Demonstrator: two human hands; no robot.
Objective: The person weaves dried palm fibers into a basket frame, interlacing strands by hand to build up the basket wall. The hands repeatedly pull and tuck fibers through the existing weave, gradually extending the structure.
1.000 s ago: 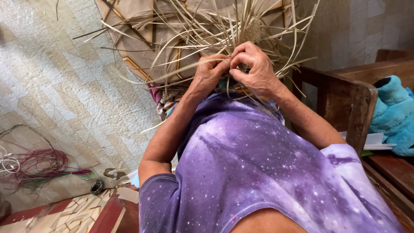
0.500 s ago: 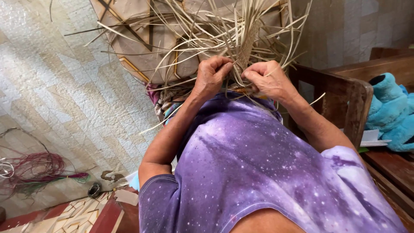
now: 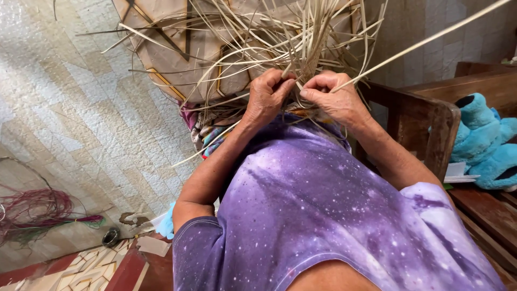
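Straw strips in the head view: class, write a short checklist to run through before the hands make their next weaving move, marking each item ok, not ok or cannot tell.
1. Left hand gripping the straw strips: ok.
2. Right hand pinching strips: ok.
3. Both hands close together at the work: ok.
4. Loose strip ends tidy: not ok, they splay out.
5. Woven part under the hands visible: cannot tell.
6. Blue plush toy away from the strips: ok.

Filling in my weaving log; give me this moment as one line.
left hand: pinching pale strips | right hand: pinching strips, one long strip trailing right | hands: close together | behind: woven panel
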